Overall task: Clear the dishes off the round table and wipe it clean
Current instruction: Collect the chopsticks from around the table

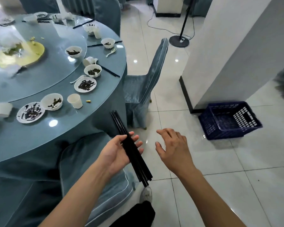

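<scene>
Though soiled, bowls (51,101) beside cup (75,101)

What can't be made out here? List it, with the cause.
- Far side of the table: the head view blurs it, so the dishes there can't be identified.
- Table's left part: cut off by the frame edge.
- Number of chopsticks in the left hand: they overlap in a dark bundle.
- Crate contents: the near wall hides part of its floor.
- Right hand palm: faces away.

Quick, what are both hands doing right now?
Left hand: closed around a bundle of black chopsticks.
Right hand: open, empty.
</scene>
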The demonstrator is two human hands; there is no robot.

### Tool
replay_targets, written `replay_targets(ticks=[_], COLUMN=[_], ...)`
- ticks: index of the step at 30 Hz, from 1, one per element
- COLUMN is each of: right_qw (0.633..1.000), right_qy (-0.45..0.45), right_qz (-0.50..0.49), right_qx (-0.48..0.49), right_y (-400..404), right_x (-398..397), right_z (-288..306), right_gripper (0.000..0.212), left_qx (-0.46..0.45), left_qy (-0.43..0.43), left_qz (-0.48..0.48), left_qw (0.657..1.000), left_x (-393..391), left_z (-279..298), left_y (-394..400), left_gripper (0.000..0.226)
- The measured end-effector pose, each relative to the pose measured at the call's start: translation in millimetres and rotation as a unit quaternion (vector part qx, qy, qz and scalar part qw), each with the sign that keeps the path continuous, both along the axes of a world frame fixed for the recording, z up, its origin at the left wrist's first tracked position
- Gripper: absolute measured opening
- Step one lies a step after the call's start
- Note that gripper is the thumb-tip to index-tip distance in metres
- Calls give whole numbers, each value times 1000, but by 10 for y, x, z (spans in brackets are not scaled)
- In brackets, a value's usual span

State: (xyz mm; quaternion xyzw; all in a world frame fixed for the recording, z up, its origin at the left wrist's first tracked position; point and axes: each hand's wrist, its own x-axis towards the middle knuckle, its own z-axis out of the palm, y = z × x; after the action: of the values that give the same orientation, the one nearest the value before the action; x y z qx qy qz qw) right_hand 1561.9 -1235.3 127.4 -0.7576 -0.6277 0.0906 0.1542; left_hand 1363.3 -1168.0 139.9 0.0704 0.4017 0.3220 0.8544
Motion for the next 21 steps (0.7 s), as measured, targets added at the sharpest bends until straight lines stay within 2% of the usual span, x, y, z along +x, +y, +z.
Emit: replay_targets(ticks=[21], right_qw=[980], right_qy=[-3], right_qz=[200], right_qx=[-6], right_y=[2323], right_x=[985], right_z=[-67], right_gripper=[38], left_qx=[8], left_qy=[-6], left_qz=[210], left_qw=[978], left_x=[902], left_z=[157], left_y=[1386], left_gripper=[26])
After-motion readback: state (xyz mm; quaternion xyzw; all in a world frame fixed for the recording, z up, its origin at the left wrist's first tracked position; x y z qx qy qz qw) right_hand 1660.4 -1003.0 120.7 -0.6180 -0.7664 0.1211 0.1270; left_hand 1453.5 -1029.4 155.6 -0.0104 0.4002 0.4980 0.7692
